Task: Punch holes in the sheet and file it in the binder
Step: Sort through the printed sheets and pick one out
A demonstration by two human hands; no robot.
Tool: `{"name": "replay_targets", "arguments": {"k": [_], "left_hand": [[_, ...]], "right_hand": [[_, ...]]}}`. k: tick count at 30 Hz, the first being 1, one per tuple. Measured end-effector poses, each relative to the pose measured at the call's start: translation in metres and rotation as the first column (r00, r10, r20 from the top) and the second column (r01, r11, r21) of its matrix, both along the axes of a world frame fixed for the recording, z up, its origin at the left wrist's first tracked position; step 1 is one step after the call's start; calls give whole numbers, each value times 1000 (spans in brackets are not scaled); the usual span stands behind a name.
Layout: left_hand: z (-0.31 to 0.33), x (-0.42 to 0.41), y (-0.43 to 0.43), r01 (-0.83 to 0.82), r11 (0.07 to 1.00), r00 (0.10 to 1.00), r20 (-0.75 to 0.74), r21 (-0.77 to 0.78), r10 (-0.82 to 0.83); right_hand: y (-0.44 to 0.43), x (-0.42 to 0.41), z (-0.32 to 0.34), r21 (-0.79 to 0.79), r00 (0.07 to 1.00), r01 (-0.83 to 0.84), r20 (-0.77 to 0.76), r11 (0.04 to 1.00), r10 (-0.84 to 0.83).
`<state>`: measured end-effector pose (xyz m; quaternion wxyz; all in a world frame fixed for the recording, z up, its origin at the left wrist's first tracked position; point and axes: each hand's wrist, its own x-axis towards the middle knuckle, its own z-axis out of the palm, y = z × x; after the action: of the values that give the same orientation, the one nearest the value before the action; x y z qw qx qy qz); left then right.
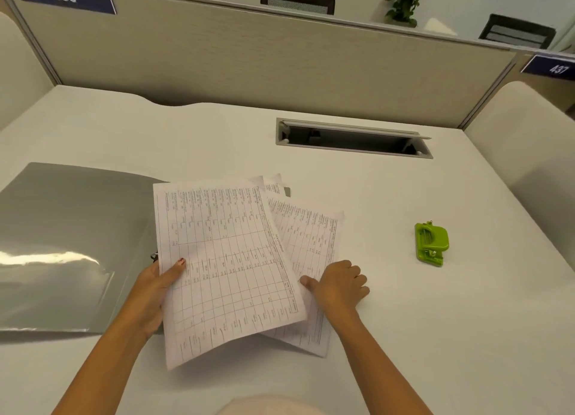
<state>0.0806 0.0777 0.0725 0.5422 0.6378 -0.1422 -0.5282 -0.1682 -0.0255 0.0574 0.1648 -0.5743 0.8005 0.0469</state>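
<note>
A grey binder (71, 228) lies open on the white desk, its left cover bare and a bit of its metal ring showing beside my left thumb. My left hand (155, 290) holds a printed table sheet (224, 259) by its left edge, thumb on top, lifted a little over the binder's right half. More printed sheets (311, 237) lie underneath, fanned out to the right. My right hand (339, 285) rests on those lower sheets with its fingers curled and the thumb pointing left at the top sheet's edge. A green hole punch (431, 243) stands alone to the right, apart from both hands.
A recessed cable tray (351, 139) with a raised lid sits in the desk at the back right. A beige partition (249, 56) closes the desk's far side. Chair backs show at both sides.
</note>
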Motion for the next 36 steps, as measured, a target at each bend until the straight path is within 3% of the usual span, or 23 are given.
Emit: {"name": "replay_targets", "arguments": {"k": [7, 15, 19, 23, 26, 30, 36], "left_hand": [[-4, 5, 2, -38, 999, 999, -23, -4, 38], [-6, 3, 3, -65, 998, 998, 4, 0, 65], [-6, 5, 4, -63, 998, 997, 38, 5, 63], [-5, 13, 9, -71, 997, 993, 94, 13, 69], [-3, 14, 9, -77, 997, 984, 160, 11, 74], [-4, 10, 5, -46, 999, 976, 214, 8, 44], [-10, 7, 0, -4, 999, 988, 157, 36, -2]], "right_hand": [[2, 18, -4, -87, 997, 77, 39, 993, -74], [-4, 21, -3, -33, 994, 103, 25, 994, -103], [-7, 8, -1, -28, 969, 99, 232, 995, -90], [-6, -13, 10, -186, 901, 158, 429, 970, -64], [-2, -24, 34, -396, 882, 182, 471, 900, 29], [-1, -32, 76, -699, 913, 111, 353, 706, 206], [10, -19, 140, -895, 836, 55, 284, 443, 470]]}}
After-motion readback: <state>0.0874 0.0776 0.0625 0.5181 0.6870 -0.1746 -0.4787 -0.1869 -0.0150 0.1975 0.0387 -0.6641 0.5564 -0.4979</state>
